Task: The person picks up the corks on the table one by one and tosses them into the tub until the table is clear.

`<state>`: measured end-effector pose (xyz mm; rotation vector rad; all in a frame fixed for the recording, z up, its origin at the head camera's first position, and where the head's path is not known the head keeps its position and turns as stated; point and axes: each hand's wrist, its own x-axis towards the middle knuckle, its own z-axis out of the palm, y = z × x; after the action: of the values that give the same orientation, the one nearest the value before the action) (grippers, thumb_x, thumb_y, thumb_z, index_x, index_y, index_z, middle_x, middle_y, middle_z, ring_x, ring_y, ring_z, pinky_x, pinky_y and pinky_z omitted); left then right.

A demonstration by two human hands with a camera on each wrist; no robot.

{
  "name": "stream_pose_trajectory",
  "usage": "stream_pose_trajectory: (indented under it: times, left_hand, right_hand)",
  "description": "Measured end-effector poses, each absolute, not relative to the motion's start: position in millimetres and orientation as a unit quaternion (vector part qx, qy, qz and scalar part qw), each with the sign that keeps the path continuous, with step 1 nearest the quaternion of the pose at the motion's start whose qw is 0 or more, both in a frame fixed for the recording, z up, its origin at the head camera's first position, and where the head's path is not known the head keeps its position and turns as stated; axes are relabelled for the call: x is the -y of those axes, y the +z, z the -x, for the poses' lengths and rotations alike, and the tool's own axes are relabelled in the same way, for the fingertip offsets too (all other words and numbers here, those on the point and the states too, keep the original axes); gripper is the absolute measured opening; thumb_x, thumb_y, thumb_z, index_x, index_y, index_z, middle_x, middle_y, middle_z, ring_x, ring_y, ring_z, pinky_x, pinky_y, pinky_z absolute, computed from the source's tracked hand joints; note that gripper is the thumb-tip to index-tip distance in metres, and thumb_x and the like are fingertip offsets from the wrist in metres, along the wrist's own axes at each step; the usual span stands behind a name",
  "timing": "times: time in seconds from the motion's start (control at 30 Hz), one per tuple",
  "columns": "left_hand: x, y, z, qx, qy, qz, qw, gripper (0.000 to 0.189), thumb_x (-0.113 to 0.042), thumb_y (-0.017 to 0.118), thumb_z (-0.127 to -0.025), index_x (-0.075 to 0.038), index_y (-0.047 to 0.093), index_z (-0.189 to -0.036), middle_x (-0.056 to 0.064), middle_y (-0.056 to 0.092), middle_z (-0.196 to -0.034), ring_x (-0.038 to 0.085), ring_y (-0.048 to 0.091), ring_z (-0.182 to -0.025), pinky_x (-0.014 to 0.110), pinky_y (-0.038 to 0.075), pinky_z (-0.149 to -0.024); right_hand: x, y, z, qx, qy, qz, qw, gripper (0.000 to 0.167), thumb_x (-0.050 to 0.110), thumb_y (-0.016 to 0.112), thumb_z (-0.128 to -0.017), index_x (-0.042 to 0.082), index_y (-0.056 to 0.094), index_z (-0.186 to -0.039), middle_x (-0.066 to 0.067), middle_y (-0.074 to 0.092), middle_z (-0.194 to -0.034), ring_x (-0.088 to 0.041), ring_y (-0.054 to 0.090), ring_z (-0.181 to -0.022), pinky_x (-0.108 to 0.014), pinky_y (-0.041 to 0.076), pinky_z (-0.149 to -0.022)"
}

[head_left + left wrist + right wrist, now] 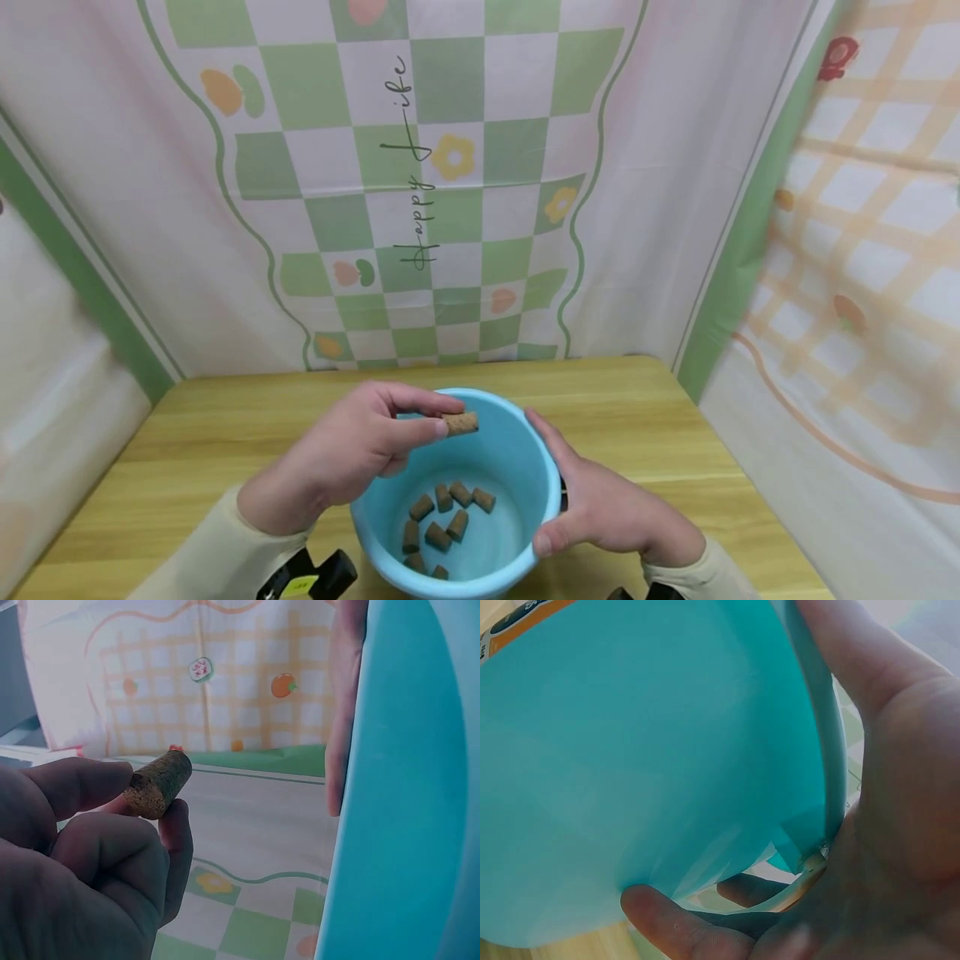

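Between its thumb and fingers, my left hand (365, 442) pinches a cork (461, 423) above the far left part of a light-blue bucket (536, 467). The same cork (159, 784) shows its speckled end in the left wrist view. Inside the bucket, several brown corks (437, 537) lie loose on the bottom, mostly toward the left. My right hand (600, 500) grips the bucket's right side, thumb at the rim and fingers along the outer wall. In the right wrist view a fingertip presses the outer wall (630, 787), and the bucket's handle (799, 889) passes by the fingers.
The bucket stands on a wood-grain table (247, 417). Behind the table hangs a green-and-white checked curtain (450, 208), with more patterned cloth (862, 292) to the right. An orange and dark label (525, 626) shows at the corner of the right wrist view.
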<state>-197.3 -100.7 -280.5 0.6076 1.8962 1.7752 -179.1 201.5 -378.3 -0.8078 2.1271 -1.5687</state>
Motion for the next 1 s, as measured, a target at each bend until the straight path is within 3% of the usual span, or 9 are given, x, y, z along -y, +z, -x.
stream_pose_trajectory:
  times: [0.17,0.33,0.4,0.6,0.63,0.77,0.83,0.93,1.0]
  left_hand:
    - [96,-284,198,-0.709,0.632,-0.206,0.236,0.029,-0.013,0.070,-0.094,-0.004,0.072,-0.122,0.004,0.068,-0.084,0.011,0.026,-0.043,0.021,0.027,-0.044]
    - [95,-286,195,-0.725,0.610,-0.224,0.228,0.036,-0.017,0.077,-0.089,-0.011,0.072,-0.125,0.006,0.070,-0.113,0.014,0.043,-0.062,0.024,0.038,-0.054]
    - [96,-286,194,-0.728,0.604,-0.236,0.224,0.041,-0.019,0.080,-0.088,-0.013,0.071,-0.127,0.006,0.064,-0.129,0.016,0.053,-0.081,0.027,0.045,-0.065]
    - [101,-288,194,-0.686,0.643,-0.231,0.251,0.048,-0.016,0.079,-0.088,-0.008,0.065,-0.134,0.011,0.063,-0.126,0.013,0.029,-0.048,0.022,0.030,-0.049]
    - [102,-289,195,-0.678,0.650,-0.230,0.255,0.048,-0.015,0.078,-0.089,-0.007,0.065,-0.134,0.013,0.063,-0.126,0.013,0.021,-0.046,0.022,0.025,-0.046]
    - [105,-290,195,-0.675,0.655,-0.236,0.246,0.049,-0.015,0.078,-0.089,-0.005,0.063,-0.135,0.014,0.061,-0.132,0.013,0.021,-0.046,0.021,0.025,-0.046]
    - [106,-290,196,-0.689,0.646,-0.230,0.236,0.048,-0.017,0.078,-0.089,-0.006,0.064,-0.134,0.009,0.068,-0.103,0.013,0.022,-0.046,0.022,0.026,-0.046]
    - [108,-291,196,-0.728,0.616,-0.226,0.201,0.051,-0.026,0.077,-0.090,-0.012,0.063,-0.137,0.005,0.067,-0.093,0.013,0.046,-0.055,0.025,0.042,-0.056]
    - [110,-294,195,-0.769,0.567,-0.249,0.160,0.059,-0.037,0.073,-0.093,-0.019,0.054,-0.146,0.004,0.064,-0.105,0.016,0.060,-0.077,0.033,0.051,-0.069]
  right_hand:
    - [-202,-378,179,-0.758,-0.555,0.290,0.184,0.129,0.021,0.090,-0.075,0.035,-0.008,-0.158,-0.014,0.038,-0.149,-0.036,0.051,-0.122,-0.044,0.048,-0.094]
    - [-202,-378,179,-0.757,-0.556,0.292,0.183,0.129,0.021,0.090,-0.075,0.035,-0.007,-0.158,-0.015,0.038,-0.149,-0.037,0.052,-0.121,-0.044,0.049,-0.094]
    - [-202,-378,179,-0.756,-0.558,0.290,0.184,0.128,0.021,0.090,-0.075,0.035,-0.007,-0.158,-0.015,0.038,-0.148,-0.037,0.053,-0.120,-0.044,0.049,-0.094]
    - [-201,-378,179,-0.756,-0.560,0.283,0.188,0.129,0.018,0.090,-0.075,0.037,-0.007,-0.158,-0.016,0.039,-0.148,-0.037,0.052,-0.120,-0.045,0.049,-0.094]
    - [-201,-379,179,-0.755,-0.560,0.282,0.189,0.128,0.019,0.090,-0.075,0.037,-0.007,-0.158,-0.016,0.038,-0.148,-0.037,0.052,-0.121,-0.045,0.049,-0.094]
    - [-202,-381,180,-0.753,-0.562,0.288,0.185,0.127,0.019,0.089,-0.076,0.037,-0.007,-0.158,-0.018,0.037,-0.148,-0.039,0.051,-0.121,-0.046,0.049,-0.093]
    - [-202,-382,180,-0.752,-0.563,0.289,0.184,0.127,0.020,0.089,-0.076,0.037,-0.007,-0.158,-0.018,0.036,-0.148,-0.040,0.050,-0.122,-0.045,0.049,-0.093]
    - [-202,-382,181,-0.750,-0.565,0.293,0.181,0.127,0.021,0.089,-0.077,0.036,-0.007,-0.158,-0.017,0.035,-0.150,-0.040,0.049,-0.123,-0.045,0.050,-0.093]
    - [-201,-382,181,-0.747,-0.566,0.299,0.180,0.127,0.021,0.089,-0.077,0.036,-0.007,-0.158,-0.017,0.034,-0.151,-0.040,0.048,-0.124,-0.045,0.050,-0.092]
